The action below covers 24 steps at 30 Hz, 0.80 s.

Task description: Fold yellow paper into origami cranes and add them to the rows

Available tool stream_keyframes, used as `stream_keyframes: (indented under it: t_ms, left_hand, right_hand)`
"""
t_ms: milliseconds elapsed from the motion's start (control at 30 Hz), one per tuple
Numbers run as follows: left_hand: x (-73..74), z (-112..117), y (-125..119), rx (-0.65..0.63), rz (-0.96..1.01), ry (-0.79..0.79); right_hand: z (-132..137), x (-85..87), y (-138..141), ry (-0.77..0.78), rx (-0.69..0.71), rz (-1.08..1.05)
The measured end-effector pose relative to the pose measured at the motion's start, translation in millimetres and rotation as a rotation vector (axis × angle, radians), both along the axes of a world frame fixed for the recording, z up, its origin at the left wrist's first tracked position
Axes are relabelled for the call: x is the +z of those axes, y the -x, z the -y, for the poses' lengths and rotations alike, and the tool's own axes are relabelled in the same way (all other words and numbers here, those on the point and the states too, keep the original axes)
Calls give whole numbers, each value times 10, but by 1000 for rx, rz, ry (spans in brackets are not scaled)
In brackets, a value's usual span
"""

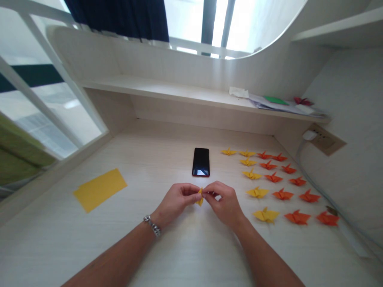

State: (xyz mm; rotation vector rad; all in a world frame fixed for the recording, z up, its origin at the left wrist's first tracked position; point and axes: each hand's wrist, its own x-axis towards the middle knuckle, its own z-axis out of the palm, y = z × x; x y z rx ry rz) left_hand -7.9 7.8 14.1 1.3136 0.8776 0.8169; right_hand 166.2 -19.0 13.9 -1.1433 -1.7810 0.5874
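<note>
The head view looks down on a pale wood-grain desk built into a light alcove, with a low shelf running along the back wall beyond the hands and a bright window with a dark curtain above it. To the left of the hands a white railing closes off the side.

No brand, label or writing can be read anywhere.

The left hand and the right hand meet over the desk, fingertips pinched from both sides on a small folded yellow paper piece, held just above the surface between them. A metal bracelet circles the left wrist.

Straight beyond the hands a black phone lies face up, screen dark. Well to the left of the left hand lies a flat yellow paper sheet. To the right of the right hand stand rows of finished folded figures: a yellow column nearest, then orange-red ones farther right. Beyond those, on the right wall, a wall socket holds a white plug, its cable trailing down along the desk edge. Papers lie on the shelf's right end.
</note>
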Motion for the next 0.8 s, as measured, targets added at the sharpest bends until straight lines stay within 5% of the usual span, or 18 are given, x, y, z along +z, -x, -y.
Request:
stream_keyframes:
  t_ms: [800]
  left_hand:
    - [8, 50, -74, 135, 111, -31]
  right_hand:
    - [39, -16, 100, -76, -59, -27]
